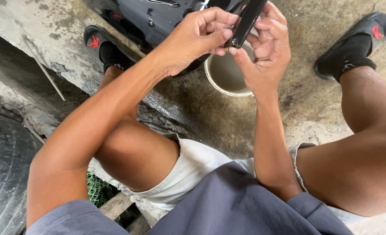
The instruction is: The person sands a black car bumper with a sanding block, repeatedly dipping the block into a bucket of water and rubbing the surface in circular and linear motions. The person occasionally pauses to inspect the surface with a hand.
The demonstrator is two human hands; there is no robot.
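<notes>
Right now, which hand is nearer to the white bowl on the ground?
The right hand. In this view it overlaps the white bowl, gripping the black tube. The left hand pinches the tube's lower end, beside the bowl's left rim.

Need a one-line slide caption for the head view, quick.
Seated person's left hand and right hand pinch a black tube's brass-coloured end above a white bucket on wet concrete.

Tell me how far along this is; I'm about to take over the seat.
Nothing looks finished. Both hands hold a black tube over a white bowl: the left hand pinches its lower end, the right hand grips it from the other side. The tube is not yet set down; the bowl holds murky liquid.
</notes>
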